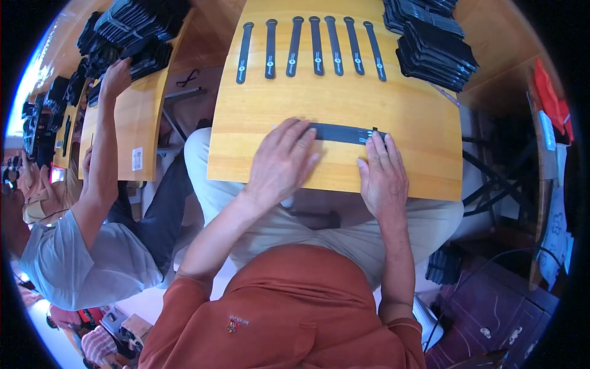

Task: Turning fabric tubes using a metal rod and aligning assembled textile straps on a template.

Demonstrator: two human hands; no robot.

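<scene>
A dark strap (341, 133) with small light printing lies crosswise on the wooden table (344, 169) in front of me. My left hand (284, 154) is open and rests flat over the strap's left end, hiding it under the fingers. My right hand (385, 172) is open too, its fingertips stretched onto the strap's right end beside a small black tab (375, 129). Farther off, several similar dark straps with rounded ends (317, 46) lie side by side in a row, pointing away from me.
Stacks of black folded pieces (436, 55) stand at the table's far right corner, with a thin pointed tool (445, 94) near them. To the left, another person's hand (115, 79) touches black stacks (138, 24) on a neighbouring table (144, 117). Purple drawers (491, 307) stand low on the right.
</scene>
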